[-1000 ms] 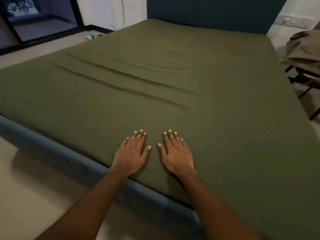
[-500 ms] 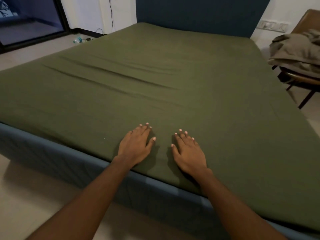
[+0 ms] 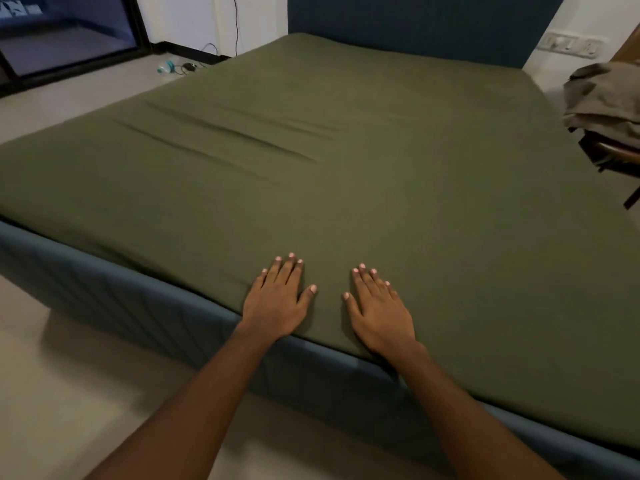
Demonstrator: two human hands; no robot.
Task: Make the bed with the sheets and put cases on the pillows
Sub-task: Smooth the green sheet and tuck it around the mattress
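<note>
An olive green sheet (image 3: 398, 161) covers the whole mattress, stretched over the blue bed frame (image 3: 114, 299). A few long creases (image 3: 221, 140) run across its far left part. My left hand (image 3: 277, 299) and my right hand (image 3: 379, 311) lie flat, palms down, side by side on the sheet at the near edge, fingers straight and holding nothing. No pillows or pillowcases show on the bed.
A chair (image 3: 620, 157) at the right carries a pile of grey-brown fabric (image 3: 602, 98). A dark blue headboard (image 3: 415, 26) stands at the far end. On the floor at the far left lie a small bottle (image 3: 165, 67) and a cable. A dark glass door (image 3: 65, 32) fills the top left.
My hands have drawn slightly apart on the sheet near the edge. The view has shifted, showing more of the chair and the floor at left.
</note>
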